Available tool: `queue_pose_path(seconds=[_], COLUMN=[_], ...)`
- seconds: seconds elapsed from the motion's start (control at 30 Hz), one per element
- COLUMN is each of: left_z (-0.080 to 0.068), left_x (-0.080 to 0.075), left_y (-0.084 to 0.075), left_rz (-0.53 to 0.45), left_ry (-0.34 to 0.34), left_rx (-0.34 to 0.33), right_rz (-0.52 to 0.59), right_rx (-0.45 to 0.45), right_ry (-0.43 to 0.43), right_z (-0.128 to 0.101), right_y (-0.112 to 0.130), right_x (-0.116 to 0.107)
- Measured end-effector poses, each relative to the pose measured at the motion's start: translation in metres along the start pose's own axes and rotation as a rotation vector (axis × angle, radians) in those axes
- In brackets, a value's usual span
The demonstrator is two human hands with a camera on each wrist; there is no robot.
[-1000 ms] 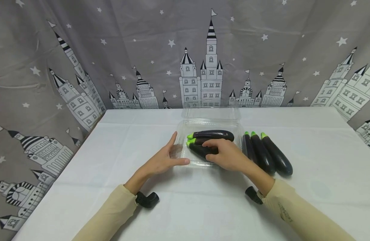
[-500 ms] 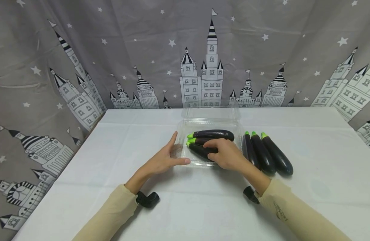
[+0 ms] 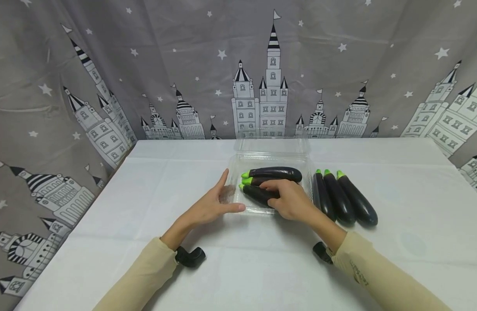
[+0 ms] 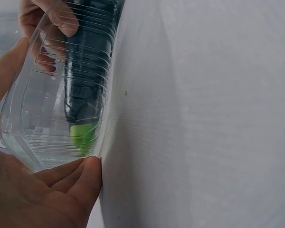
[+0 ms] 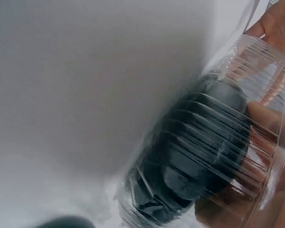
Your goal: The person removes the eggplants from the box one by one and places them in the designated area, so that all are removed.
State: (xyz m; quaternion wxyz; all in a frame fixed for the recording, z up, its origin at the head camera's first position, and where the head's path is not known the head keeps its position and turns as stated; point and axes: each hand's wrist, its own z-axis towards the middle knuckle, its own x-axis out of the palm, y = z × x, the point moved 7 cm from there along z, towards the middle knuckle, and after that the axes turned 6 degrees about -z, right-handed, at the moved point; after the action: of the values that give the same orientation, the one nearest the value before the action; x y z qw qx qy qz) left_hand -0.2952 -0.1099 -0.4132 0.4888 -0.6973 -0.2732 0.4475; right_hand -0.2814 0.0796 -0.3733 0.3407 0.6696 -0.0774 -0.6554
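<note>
A clear plastic clamshell box [image 3: 258, 211] lies on the table with its lid [image 3: 272, 147] folded back. Three eggplants with green stem ends lie inside: a rear eggplant [image 3: 277, 172], a partly hidden middle eggplant [image 3: 262, 181] and a front eggplant [image 3: 255, 195]. My right hand [image 3: 290, 201] reaches into the box and grips the front eggplant near its right end. In the right wrist view, rounded dark ends of eggplant [image 5: 206, 137] press close to the ribbed wall. My left hand [image 3: 211, 206] spans the box's near-left corner, its extended fingers and thumb touching the sides [image 4: 100, 159].
Right of the box, beneath my right forearm's far side, three more eggplants [image 3: 339, 201] lie side by side on the white tablecloth [image 3: 417, 242]. A grey curtain with printed castles [image 3: 258, 103] hangs behind the table. Black wrist devices [image 3: 190, 257] sit under both cuffs.
The front eggplant's stem end has shifted slightly toward the near left. My right forearm has swung a little left, with the hand still on that eggplant. My left hand stays put.
</note>
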Motion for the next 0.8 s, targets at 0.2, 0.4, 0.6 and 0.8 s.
queue_pose_path(seconds=[0.2, 0.4, 0.6, 0.8], left_z=[-0.0004, -0.0014, -0.0007, -0.0018], left_x=[-0.0002, -0.0009, -0.0018, -0.0024], left_y=[0.0024, 0.0015, 0.0032, 0.0024], left_rz=[0.001, 0.009, 0.018, 0.015], left_ry=[0.000, -0.004, -0.014, -0.018], left_rx=[-0.013, -0.011, -0.019, -0.020], right_rz=[0.052, 0.114, 0.149, 0.183], right_rx=[0.012, -0.007, -0.030, -0.053], right_ry=[-0.051, -0.098, -0.111, -0.112], right_z=[-0.0035, -0.0060, -0.0060, -0.0064], right_y=[-0.0021, -0.0044, -0.0036, -0.0032], right_x=[-0.0015, -0.0048, -0.0063, -0.0067])
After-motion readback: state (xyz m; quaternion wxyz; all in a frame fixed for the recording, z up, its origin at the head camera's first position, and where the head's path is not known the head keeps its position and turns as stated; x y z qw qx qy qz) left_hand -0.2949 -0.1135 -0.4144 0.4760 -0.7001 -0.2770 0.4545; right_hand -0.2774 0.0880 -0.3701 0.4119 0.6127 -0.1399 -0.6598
